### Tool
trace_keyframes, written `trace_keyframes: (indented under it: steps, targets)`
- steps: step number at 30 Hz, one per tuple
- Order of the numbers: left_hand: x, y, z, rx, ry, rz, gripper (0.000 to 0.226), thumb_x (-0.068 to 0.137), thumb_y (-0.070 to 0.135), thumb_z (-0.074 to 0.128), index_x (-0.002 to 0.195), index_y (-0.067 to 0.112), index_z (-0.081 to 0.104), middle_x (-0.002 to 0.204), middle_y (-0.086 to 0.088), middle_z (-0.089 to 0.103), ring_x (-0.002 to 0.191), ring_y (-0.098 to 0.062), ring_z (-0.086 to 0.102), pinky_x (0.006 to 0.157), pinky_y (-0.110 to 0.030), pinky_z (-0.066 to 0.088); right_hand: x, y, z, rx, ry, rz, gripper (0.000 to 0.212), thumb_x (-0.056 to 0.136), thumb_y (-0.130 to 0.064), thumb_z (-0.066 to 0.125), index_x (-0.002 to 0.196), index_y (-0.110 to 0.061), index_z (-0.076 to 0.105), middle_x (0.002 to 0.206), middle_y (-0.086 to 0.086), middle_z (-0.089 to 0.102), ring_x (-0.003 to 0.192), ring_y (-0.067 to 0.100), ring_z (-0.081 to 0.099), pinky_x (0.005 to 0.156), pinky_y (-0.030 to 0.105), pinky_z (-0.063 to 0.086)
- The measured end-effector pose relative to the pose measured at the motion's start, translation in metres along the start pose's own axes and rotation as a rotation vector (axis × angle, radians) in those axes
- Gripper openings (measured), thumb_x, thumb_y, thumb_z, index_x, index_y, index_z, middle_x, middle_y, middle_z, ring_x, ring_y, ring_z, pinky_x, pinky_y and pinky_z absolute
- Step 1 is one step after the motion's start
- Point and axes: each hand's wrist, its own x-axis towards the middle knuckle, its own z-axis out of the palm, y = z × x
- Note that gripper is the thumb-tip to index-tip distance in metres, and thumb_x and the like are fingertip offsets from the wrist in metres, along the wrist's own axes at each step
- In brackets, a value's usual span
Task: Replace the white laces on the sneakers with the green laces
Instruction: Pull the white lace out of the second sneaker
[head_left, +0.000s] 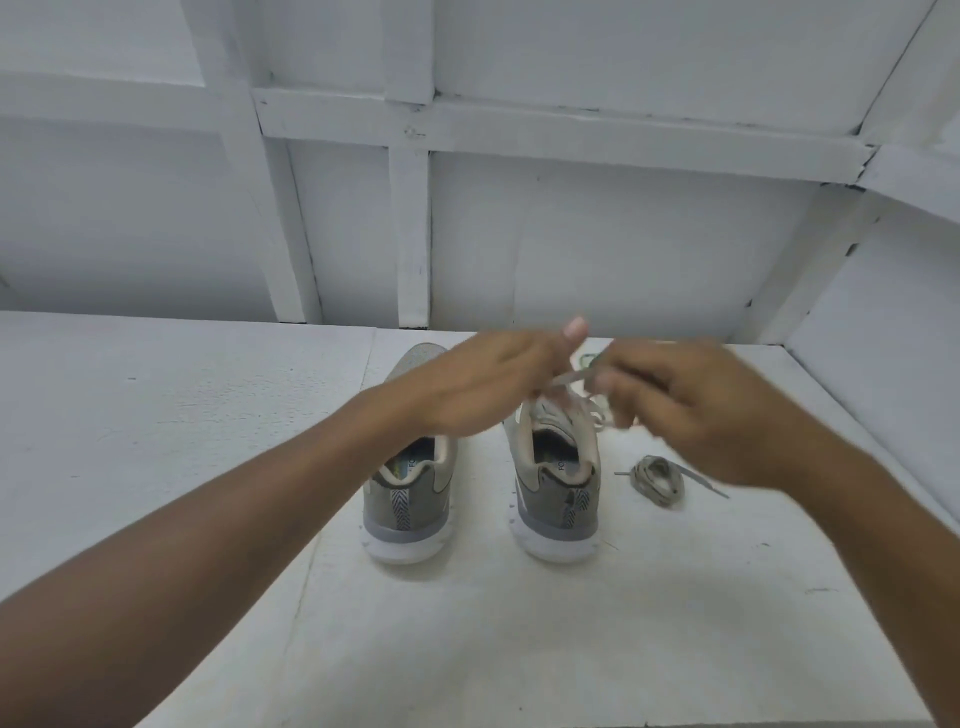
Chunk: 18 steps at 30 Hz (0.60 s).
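Two sneakers stand heels-near on the counter (208, 415): left sneaker (410, 499), right sneaker (558, 499), with a coiled lace (657, 480) just right. Above the right one, blurred, the right hand (696, 410) has its grip clamped on a pale lace (571, 375). The left hand (483, 384) hides its fingertips, so I cannot tell its grip. Beyond, a green lace (587, 358) is mostly hidden.

Left hand (483, 384) and right hand (691, 410) are motion-blurred; their hold on the lace (569, 376) is indeterminate. They hide the right sneaker's (558, 499) forepart and the left sneaker's (410, 499) eyelets.

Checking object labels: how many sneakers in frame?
2. Left sneaker and right sneaker stand side by side on the table, heels toward the camera; fronts partly covered, no others visible.
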Motion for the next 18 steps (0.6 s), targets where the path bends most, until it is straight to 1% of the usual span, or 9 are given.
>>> trace_keyframes:
  steps: [2,4,6,7,9,11,14,16,18]
  targets:
    - [-0.002,0.005,0.006,-0.086,-0.192,-0.019,0.076,0.090,0.068,0.017,0.096,0.009,0.065,0.089,-0.005,0.075,0.085,-0.019,0.069,0.079,-0.026,0.050,0.006,0.013,-0.010,-0.012,0.138,0.020,0.014,0.097,-0.025,0.057,0.086,-0.022,0.064,0.070,-0.011,0.062,0.058,0.013,0.053,0.053,0.018,0.038]
    - [0.001,0.012,0.008,-0.402,-0.290,0.008,0.075,0.091,0.066,0.017,0.092,0.005,0.062,0.084,-0.013,0.072,0.077,-0.023,0.067,0.071,-0.023,0.051,0.011,0.017,0.003,0.027,0.218,0.044,0.016,0.096,-0.031,0.054,0.086,-0.026,0.064,0.069,-0.010,0.060,0.058,0.011,0.051,0.054,0.018,0.038]
    - [0.005,0.020,0.005,-0.822,-0.267,0.029,0.069,0.093,0.061,0.021,0.097,0.002,0.059,0.086,-0.016,0.069,0.081,-0.026,0.066,0.078,-0.029,0.054,0.009,0.018,0.027,0.078,0.241,0.063,0.027,0.098,-0.032,0.045,0.077,-0.034,0.062,0.064,-0.014,0.058,0.057,0.005,0.050,0.058,0.022,0.037]
    - [0.008,0.020,0.003,-0.942,-0.198,0.039,0.066,0.094,0.058,0.024,0.101,0.002,0.058,0.091,-0.016,0.069,0.086,-0.027,0.066,0.085,-0.033,0.053,0.005,0.018,0.041,0.032,0.174,0.081,0.033,0.101,-0.027,0.043,0.073,-0.036,0.060,0.063,-0.015,0.057,0.058,0.004,0.051,0.060,0.023,0.038]
    - [0.013,0.016,0.000,-0.831,0.012,0.046,0.060,0.096,0.056,0.029,0.105,0.004,0.059,0.101,-0.011,0.072,0.100,-0.024,0.067,0.097,-0.036,0.050,-0.007,0.005,0.054,-0.024,-0.095,0.050,0.030,0.101,-0.026,0.047,0.075,-0.039,0.052,0.067,-0.015,0.059,0.064,0.001,0.055,0.062,0.019,0.043]
    - [0.012,0.010,0.002,-0.405,0.184,0.034,0.057,0.097,0.057,0.030,0.109,0.011,0.062,0.105,0.000,0.073,0.104,-0.014,0.066,0.098,-0.033,0.047,-0.009,-0.006,0.041,-0.044,-0.186,0.025,0.022,0.098,-0.025,0.052,0.080,-0.038,0.057,0.070,-0.019,0.061,0.067,-0.001,0.056,0.059,0.014,0.041]
    - [0.002,0.009,0.006,-0.028,0.068,-0.042,0.067,0.098,0.059,0.019,0.101,0.014,0.068,0.091,0.004,0.074,0.090,-0.009,0.067,0.086,-0.027,0.048,0.000,-0.005,0.006,0.027,0.060,0.033,0.019,0.096,-0.029,0.053,0.080,-0.033,0.061,0.065,-0.006,0.061,0.057,0.012,0.055,0.054,0.024,0.042]
    - [0.000,0.012,0.011,-0.045,-0.059,-0.080,0.076,0.096,0.062,0.013,0.091,0.009,0.068,0.079,-0.002,0.074,0.074,-0.012,0.068,0.073,-0.019,0.049,0.009,0.008,-0.006,0.051,0.241,0.075,0.018,0.098,-0.025,0.054,0.084,-0.022,0.064,0.062,-0.003,0.060,0.052,0.013,0.052,0.050,0.023,0.040]
    - [0.001,0.019,0.012,-0.262,-0.112,-0.049,0.076,0.095,0.061,0.015,0.086,0.004,0.064,0.070,-0.008,0.071,0.065,-0.018,0.064,0.062,-0.017,0.048,0.015,0.017,0.006,0.072,0.301,0.150,0.019,0.099,-0.021,0.052,0.084,-0.018,0.063,0.061,-0.004,0.058,0.053,0.012,0.050,0.052,0.022,0.038]
